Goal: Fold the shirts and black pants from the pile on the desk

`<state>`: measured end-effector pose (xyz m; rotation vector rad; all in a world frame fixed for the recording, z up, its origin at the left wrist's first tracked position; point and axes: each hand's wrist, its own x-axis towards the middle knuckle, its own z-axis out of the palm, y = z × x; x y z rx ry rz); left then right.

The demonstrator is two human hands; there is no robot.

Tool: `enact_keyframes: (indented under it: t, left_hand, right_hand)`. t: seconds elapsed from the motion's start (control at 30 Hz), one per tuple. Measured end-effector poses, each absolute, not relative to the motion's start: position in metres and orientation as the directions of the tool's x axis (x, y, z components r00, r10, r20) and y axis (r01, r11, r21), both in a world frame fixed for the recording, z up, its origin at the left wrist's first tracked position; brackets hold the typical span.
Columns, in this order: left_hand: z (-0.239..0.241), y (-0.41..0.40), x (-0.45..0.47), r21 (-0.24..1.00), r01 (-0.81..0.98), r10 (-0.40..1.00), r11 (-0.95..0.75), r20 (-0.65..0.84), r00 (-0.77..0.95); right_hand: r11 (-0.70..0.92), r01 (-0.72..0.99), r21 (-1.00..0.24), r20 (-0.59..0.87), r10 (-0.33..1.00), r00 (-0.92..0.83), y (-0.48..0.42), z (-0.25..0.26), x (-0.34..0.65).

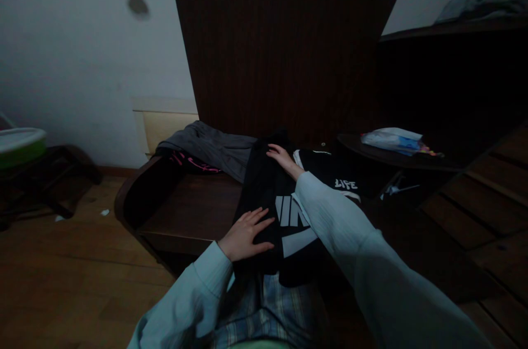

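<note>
A black garment [264,186] with big pale letters lies spread on the dark wooden surface [190,206], and its near end comes to the person's checked clothing [270,305]. The light is weak, so I cannot say surely which kind of garment it is. The left hand [246,233] rests on its near left part, palm down, with the fingers spread and grasping nothing. The right hand [285,161] lies on the far part, also loosely extended and not clenched; its light green sleeve [338,222] passes over the letters and covers some of them. Just beside the garment, on the right, there is another black cloth [324,167] with white lettering and white edges. On the left, behind the bare part of the surface, a grey cloth [223,142] lies over a dark one with pink print [193,163]. Farther to the right, a plastic bag [391,141] sits on a rounded shelf [371,156]. At the far left, a green basin [22,153] stands on a dark stool [53,173].
</note>
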<state>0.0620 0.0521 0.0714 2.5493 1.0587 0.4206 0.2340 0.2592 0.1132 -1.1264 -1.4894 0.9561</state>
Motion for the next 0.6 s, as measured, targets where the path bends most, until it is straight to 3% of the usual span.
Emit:
enact_keyframes:
  t: [0.1, 0.2, 0.3, 0.4, 0.6]
  left_hand:
    - [0.081, 0.061, 0.06, 0.534, 0.558, 0.715, -0.636, 0.136, 0.685]
    - [0.092, 0.086, 0.056, 0.648, 0.504, 0.781, -0.571, 0.239, 0.578]
    - [0.094, 0.122, 0.052, 0.665, 0.581, 0.882, -0.47, 0.379, 0.281]
    - [0.086, 0.155, 0.05, 0.677, 0.664, 0.893, -0.317, 0.449, -0.032]
    - [0.072, 0.182, 0.053, 0.671, 0.732, 0.916, -0.12, 0.36, -0.18]
  right_hand:
    - [0.279, 0.313, -0.908, 0.295, 0.956, 0.003, 0.253, 0.112, 0.241]
    - [0.224, 0.419, -0.88, 0.277, 0.958, 0.07, 0.243, 0.102, 0.243]
    - [0.22, 0.479, -0.85, 0.313, 0.942, 0.121, 0.228, 0.083, 0.238]
    - [0.282, 0.52, -0.806, 0.406, 0.903, 0.14, 0.214, 0.064, 0.231]
    - [0.301, 0.49, -0.818, 0.429, 0.887, 0.171, 0.209, 0.048, 0.229]
